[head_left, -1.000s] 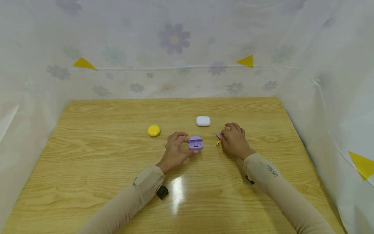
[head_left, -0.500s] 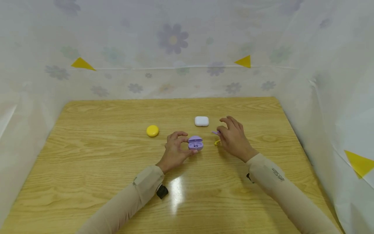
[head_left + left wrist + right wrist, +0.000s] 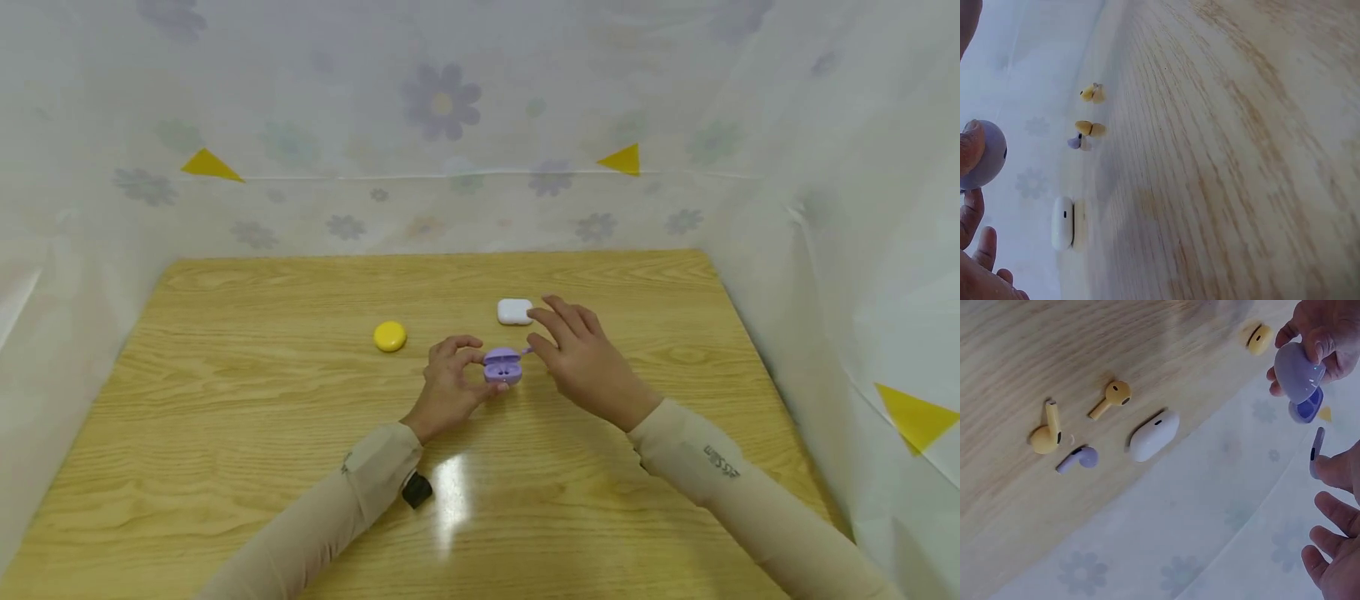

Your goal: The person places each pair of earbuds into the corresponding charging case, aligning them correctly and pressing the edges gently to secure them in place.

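Observation:
My left hand (image 3: 448,390) grips a purple earbud case (image 3: 502,367) with its lid raised, held above the table. Between the thumb and a finger of my right hand (image 3: 596,373) is a purple earbud (image 3: 1316,453), just to the right of the case. Its stem points toward the case in the head view. In the right wrist view a second purple earbud (image 3: 1080,459) lies on the table, with one yellow earbud (image 3: 1046,430) and another yellow earbud (image 3: 1112,399) near it. My right hand hides these loose earbuds from the head camera.
A white earbud case (image 3: 514,312) lies closed behind the hands. Left of it is a closed round yellow case (image 3: 390,336). The wooden table (image 3: 262,400) backs onto a hanging flowered sheet (image 3: 315,92).
The right hand has lifted the purple earbud off the table and carried it left, close to the purple case. The left hand holds the case in nearly the same place.

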A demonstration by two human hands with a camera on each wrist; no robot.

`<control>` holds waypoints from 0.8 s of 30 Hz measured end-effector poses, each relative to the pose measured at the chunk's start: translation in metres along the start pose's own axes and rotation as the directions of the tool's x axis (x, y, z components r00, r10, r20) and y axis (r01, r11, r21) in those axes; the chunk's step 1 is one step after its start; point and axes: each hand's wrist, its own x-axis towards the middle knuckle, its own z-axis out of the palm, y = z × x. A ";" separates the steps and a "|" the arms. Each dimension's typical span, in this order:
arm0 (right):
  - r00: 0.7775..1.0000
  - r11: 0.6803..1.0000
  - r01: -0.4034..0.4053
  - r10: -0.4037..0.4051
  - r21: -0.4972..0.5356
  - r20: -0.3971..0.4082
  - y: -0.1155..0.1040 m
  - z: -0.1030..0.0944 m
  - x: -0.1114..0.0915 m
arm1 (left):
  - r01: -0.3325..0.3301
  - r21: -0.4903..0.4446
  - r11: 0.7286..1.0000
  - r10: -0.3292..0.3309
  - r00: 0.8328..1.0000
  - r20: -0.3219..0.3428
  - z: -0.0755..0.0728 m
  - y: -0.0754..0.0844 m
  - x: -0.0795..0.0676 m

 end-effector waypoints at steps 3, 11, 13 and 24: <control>0.997 0.995 0.077 -0.077 -0.058 -0.002 -0.004 -0.002 0.005 | -0.007 0.002 1.000 0.007 1.000 -0.002 0.001 0.001 0.001; 0.972 0.943 0.234 -0.235 -0.234 0.023 -0.009 -0.002 0.013 | -0.021 0.014 1.000 0.021 1.000 -0.008 0.004 0.003 0.003; 0.965 0.930 0.259 -0.259 -0.261 0.033 -0.010 -0.003 0.014 | -0.025 0.020 0.999 0.026 1.000 -0.012 0.004 0.005 0.003; 0.950 0.912 0.311 -0.302 -0.267 0.075 -0.014 -0.005 0.018 | -0.031 0.036 0.999 0.030 0.999 0.015 0.004 0.008 0.002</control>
